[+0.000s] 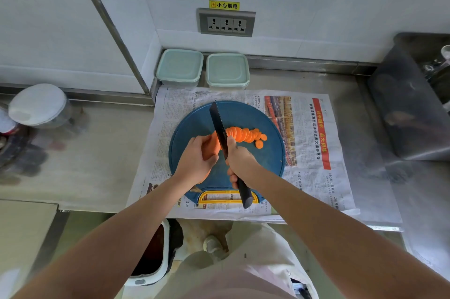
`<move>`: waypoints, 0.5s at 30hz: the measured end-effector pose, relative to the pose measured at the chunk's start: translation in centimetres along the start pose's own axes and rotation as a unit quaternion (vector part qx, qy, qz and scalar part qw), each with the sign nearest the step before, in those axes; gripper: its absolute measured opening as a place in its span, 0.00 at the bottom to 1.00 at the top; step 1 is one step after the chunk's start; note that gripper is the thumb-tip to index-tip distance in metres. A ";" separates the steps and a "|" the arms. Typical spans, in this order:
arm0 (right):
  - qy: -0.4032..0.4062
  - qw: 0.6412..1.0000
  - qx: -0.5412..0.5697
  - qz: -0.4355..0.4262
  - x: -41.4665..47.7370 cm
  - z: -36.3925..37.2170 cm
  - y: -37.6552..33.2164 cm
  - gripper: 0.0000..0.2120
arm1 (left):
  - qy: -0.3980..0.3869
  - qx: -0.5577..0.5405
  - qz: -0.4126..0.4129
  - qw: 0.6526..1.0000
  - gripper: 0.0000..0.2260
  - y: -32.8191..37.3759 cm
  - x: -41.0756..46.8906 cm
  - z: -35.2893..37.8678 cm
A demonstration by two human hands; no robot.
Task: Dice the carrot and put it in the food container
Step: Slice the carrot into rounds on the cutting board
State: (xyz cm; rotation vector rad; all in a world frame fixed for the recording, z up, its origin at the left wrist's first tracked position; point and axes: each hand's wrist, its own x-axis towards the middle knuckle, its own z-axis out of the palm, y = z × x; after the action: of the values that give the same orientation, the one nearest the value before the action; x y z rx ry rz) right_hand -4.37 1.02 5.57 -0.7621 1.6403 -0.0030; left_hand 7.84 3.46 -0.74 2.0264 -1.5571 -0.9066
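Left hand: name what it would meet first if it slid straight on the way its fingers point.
Probably the knife, whose blade crosses the carrot just ahead of the left hand; depth is unclear.

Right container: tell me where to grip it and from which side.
Probably from above and the front right: span the lid of the right container and hold its near and right walls, both free. The left container stands close on its other side, the room wall close behind.

The carrot (210,147) lies across a round blue cutting board (192,125), with orange slices (244,134) fanned out toward three o'clock. At twelve o'clock, beyond the board, the left food container (180,67) and right food container (227,70) stand side by side, pale green, lids on.
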 end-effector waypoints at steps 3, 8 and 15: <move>-0.005 0.999 -0.022 0.028 -0.2 -0.1 -1.0 0.31 | 0.002 -0.002 0.003 1.000 0.25 0.0 0.0 0.1; -0.015 0.997 -0.046 0.054 0.1 0.1 -1.6 0.31 | 0.003 -0.005 0.008 1.000 0.24 -0.2 0.3 0.1; -0.061 0.996 -0.032 0.059 0.6 0.2 -1.6 0.29 | -0.006 -0.019 0.001 1.000 0.23 -0.6 0.8 -0.1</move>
State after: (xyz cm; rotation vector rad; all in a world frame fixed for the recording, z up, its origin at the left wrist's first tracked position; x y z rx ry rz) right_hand -3.46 -0.44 5.61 -0.6992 1.5722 0.1794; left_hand 8.42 2.83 -1.24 1.9978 -1.5361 -0.9412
